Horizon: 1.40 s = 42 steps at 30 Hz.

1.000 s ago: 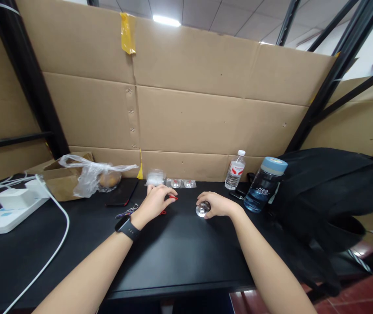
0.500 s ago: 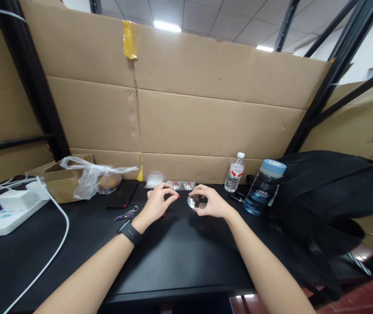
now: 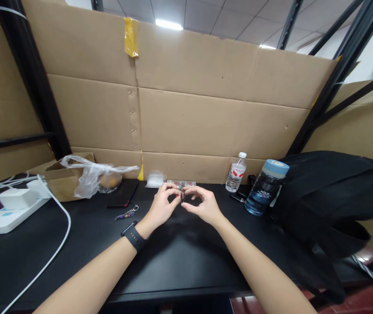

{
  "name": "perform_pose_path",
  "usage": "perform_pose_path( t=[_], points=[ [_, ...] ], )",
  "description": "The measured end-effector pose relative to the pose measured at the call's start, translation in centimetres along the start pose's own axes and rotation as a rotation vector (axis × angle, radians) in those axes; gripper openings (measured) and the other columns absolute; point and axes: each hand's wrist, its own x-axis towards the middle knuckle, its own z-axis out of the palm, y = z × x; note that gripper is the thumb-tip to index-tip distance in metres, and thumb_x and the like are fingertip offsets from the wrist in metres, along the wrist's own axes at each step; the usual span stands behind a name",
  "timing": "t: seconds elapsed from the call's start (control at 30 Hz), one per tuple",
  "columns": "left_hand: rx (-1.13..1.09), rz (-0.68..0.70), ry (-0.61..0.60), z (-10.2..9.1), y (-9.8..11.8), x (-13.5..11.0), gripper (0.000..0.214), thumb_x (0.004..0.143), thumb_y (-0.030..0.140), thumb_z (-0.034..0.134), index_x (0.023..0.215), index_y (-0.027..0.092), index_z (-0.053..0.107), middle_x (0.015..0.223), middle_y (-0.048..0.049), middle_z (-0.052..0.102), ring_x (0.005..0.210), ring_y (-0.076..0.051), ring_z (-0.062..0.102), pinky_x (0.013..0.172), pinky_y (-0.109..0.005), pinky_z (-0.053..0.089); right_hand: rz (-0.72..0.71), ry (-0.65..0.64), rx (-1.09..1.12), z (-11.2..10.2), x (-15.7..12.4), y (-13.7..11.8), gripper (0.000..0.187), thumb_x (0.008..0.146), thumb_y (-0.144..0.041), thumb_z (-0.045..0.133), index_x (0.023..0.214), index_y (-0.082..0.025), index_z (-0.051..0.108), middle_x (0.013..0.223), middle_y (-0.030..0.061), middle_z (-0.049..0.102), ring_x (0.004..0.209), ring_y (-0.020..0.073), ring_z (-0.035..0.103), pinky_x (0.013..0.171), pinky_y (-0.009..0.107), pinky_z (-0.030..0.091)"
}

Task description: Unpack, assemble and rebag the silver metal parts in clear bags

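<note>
The disc (image 3: 183, 196) is between the person's two hands, above the desk (image 3: 186, 266), near the middle of the view. It stands on edge, its thin dark rim turned toward the camera, so that it shows as a narrow upright sliver; its long axis runs nearly vertical, and its flat faces look left and right, toward the hands. The right hand (image 3: 204, 203) holds it by the rim, thumb below and fingers above, in a curved grip with a gap inside. The left hand (image 3: 164, 204) pinches a small red piece (image 3: 177, 196) narrowly between thumb and fingers, close against the disc's left face; whether the two touch cannot be told. A black watch (image 3: 134, 236) is on the left wrist. Just behind the hands lie a clear pack (image 3: 189, 184) and, to its left, a plastic box (image 3: 155, 178). Left of the left hand are a keychain (image 3: 125, 215) and a flat black object (image 3: 121, 195), with a plastic bag (image 3: 90, 181) beyond. To the right stand a water bottle (image 3: 236, 174) and a blue-lidded bottle (image 3: 265, 188), which leans slightly right beside a black backpack (image 3: 330, 196).
</note>
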Motion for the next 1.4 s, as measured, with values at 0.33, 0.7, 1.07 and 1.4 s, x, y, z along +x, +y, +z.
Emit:
perform_pose_path(
  t=[0.33, 0.7, 1.07, 1.4],
  points=[
    [0.275, 0.043, 0.059, -0.7, 1.6, -0.3, 0.012, 0.090, 0.029, 0.062, 0.091, 0.025, 0.073, 0.117, -0.0067, 0.059, 0.118, -0.027, 0.053, 0.100, -0.045, 0.039, 0.086, -0.078, 0.046, -0.4, 0.2, 1.1, 0.020, 0.086, -0.040, 0.070, 0.094, -0.022, 0.072, 0.119, 0.0088, 0.068, 0.104, 0.0216, 0.067, 0.075, 0.030, 0.056],
    [0.223, 0.095, -0.081, -0.8, 0.2, 0.3, 0.024, 0.099, 0.031, 0.047, 0.103, 0.028, 0.070, 0.119, -0.0046, 0.061, 0.119, -0.023, 0.053, 0.100, -0.039, 0.040, 0.076, -0.159, -0.093, -0.7, 0.2, 1.6, 0.013, 0.090, -0.029, 0.062, 0.084, -0.021, 0.069, 0.119, 0.0080, 0.059, 0.108, 0.0202, 0.061, 0.083, 0.031, 0.053],
    [0.696, -0.072, -0.370, -6.7, -6.9, 1.7, 0.024, 0.093, 0.031, 0.049, 0.100, 0.028, 0.072, 0.112, -0.0051, 0.070, 0.108, -0.027, 0.059, 0.088, -0.039, 0.042, -0.030, -0.422, -0.317, -2.5, 0.1, 0.4, 0.007, 0.076, -0.016, 0.070, 0.071, -0.019, 0.067, 0.113, 0.0056, 0.065, 0.103, 0.0208, 0.063, 0.092, 0.033, 0.047],
    [0.834, -0.081, -0.251, -5.1, -9.0, 0.8, 0.034, 0.093, 0.024, 0.046, 0.119, 0.027, 0.068, 0.148, -0.0073, 0.051, 0.135, -0.031, 0.041, 0.101, -0.050, 0.034, 0.010, -0.568, -0.324, -2.7, 0.0, 0.6, 0.005, 0.071, -0.017, 0.075, 0.069, -0.020, 0.071, 0.112, 0.0030, 0.067, 0.100, 0.0197, 0.065, 0.095, 0.033, 0.044]
  ],
)
